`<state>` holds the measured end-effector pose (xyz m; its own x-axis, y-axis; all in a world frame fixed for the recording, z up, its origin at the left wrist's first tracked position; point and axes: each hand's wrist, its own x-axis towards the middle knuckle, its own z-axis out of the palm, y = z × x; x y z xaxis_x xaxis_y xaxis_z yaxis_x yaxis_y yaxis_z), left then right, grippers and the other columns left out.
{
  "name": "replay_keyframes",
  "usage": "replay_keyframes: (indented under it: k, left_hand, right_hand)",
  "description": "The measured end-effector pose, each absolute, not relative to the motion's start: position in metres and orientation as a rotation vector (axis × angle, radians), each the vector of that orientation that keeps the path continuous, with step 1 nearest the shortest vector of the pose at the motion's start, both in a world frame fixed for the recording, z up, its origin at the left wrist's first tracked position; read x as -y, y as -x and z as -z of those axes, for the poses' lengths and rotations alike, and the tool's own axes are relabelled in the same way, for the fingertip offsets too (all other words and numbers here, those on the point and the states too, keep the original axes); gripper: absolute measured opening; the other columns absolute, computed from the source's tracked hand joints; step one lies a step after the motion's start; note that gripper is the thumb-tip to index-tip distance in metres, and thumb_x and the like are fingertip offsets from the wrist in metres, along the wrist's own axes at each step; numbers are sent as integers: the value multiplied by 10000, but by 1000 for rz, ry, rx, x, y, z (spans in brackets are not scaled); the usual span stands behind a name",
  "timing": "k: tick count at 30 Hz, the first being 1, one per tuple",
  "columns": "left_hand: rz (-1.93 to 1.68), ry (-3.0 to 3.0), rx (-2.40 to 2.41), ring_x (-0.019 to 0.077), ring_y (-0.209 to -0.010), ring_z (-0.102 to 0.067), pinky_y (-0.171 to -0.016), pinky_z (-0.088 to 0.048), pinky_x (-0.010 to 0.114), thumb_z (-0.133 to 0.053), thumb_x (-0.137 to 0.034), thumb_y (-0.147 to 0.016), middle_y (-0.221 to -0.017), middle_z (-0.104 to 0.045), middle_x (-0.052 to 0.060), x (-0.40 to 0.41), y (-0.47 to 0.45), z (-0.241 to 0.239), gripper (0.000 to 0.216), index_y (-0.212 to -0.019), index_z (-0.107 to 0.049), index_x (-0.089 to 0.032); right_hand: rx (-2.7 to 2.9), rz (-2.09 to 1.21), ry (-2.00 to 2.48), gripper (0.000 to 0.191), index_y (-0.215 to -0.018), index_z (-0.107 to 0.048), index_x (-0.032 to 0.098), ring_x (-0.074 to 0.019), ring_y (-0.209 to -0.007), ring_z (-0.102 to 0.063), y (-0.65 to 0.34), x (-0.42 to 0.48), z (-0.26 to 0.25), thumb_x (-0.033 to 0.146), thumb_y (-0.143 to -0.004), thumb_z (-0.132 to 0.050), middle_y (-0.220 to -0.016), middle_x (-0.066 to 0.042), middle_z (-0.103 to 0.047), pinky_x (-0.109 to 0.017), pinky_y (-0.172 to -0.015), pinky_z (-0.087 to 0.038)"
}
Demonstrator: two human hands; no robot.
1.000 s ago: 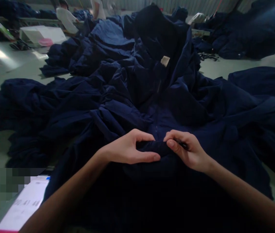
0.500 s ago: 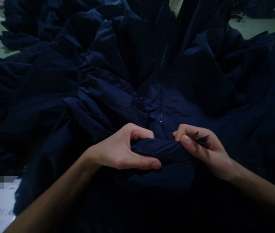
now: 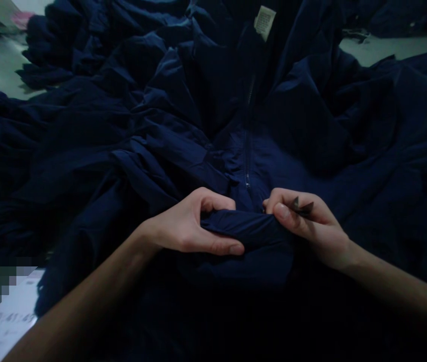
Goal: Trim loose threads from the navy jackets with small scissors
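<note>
A dark navy zip garment [image 3: 292,125] is spread in folds in front of me, its zip [image 3: 249,136] running down the middle. My left hand [image 3: 194,223] pinches a folded part of the cloth, thumb on the near side and fingers behind it. To its right, my right hand [image 3: 311,226] grips the upper edge of the same fold between thumb and forefinger. Two short pointed blades, which look like thread snips [image 3: 301,206], stick out of the right hand; their handle is hidden in the palm. A pale printed label [image 3: 264,23] shows inside the garment near the top.
Pale table surface [image 3: 387,49] shows at the upper right and upper left. Dark cloth [image 3: 387,17] lies at the far right. At the lower left is a white printed sheet or screen [image 3: 13,317], next to a blurred-out patch. Something pink [image 3: 21,19] sits at the far left.
The view has shifted slightly, so more of the label shows. Both hands keep their hold on the fold, and the blades have turned a little in the right hand.
</note>
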<state>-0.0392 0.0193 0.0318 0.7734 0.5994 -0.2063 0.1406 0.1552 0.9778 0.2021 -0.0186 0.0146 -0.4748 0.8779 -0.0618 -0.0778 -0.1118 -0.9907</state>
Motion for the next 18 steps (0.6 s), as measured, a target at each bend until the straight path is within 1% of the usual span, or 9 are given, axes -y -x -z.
replay_keyframes:
  k: [7, 10, 12, 15, 16, 18]
  left_hand:
    - [-370, -1397, -652, 67, -503, -440, -455, -323, 165, -859, -209, -729, -568, -501, -45, -19, 39, -26, 393, -607, -488, -161]
    - [-382, -1397, -655, 83, -510, -458, -463, -336, 184, -873, -197, -714, -565, -505, -39, -18, 40, -25, 397, -600, -493, -167]
    - [-400, -1376, -636, 108, -541, -506, -493, -383, 206, -896, -259, -711, -596, -546, -16, -16, 40, -24, 395, -602, -528, -164]
    - [-536, -1226, -568, 178, -658, -618, -618, -513, 273, -883, -487, -731, -679, -642, 36, -12, 42, -20, 417, -652, -628, -166]
    - [-585, -1176, -561, 192, -690, -636, -656, -537, 290, -870, -538, -731, -695, -661, 44, -11, 43, -18, 431, -674, -653, -169]
    - [-641, -1131, -586, 182, -677, -624, -660, -546, 290, -869, -569, -717, -682, -660, 39, -12, 43, -14, 451, -681, -657, -173]
  right_hand:
    - [1384, -1711, 795, 339, -819, -634, 161, -80, -636, -438, -202, 18, -16, 448, -996, -660, -726, 12, -536, -214, -564, -300]
    - [1367, -1737, 740, 313, -827, -638, 156, -79, -633, -453, -202, 18, -15, 414, -1003, -653, -734, 6, -552, -216, -557, -299]
    - [1405, -1695, 710, 321, -810, -612, 159, -77, -624, -429, -201, 18, -13, 402, -1019, -633, -725, 14, -521, -223, -553, -296]
    - [1491, -1457, 671, 320, -820, -589, 177, -84, -624, -392, -200, 19, -9, 398, -1051, -585, -706, 30, -459, -244, -561, -294]
    - [1517, -1369, 670, 321, -824, -589, 182, -89, -626, -390, -200, 20, -8, 403, -1057, -572, -701, 32, -449, -251, -562, -295]
    - [1564, -1268, 687, 324, -817, -596, 188, -94, -612, -385, -199, 21, -8, 404, -1057, -570, -676, 35, -435, -259, -551, -288]
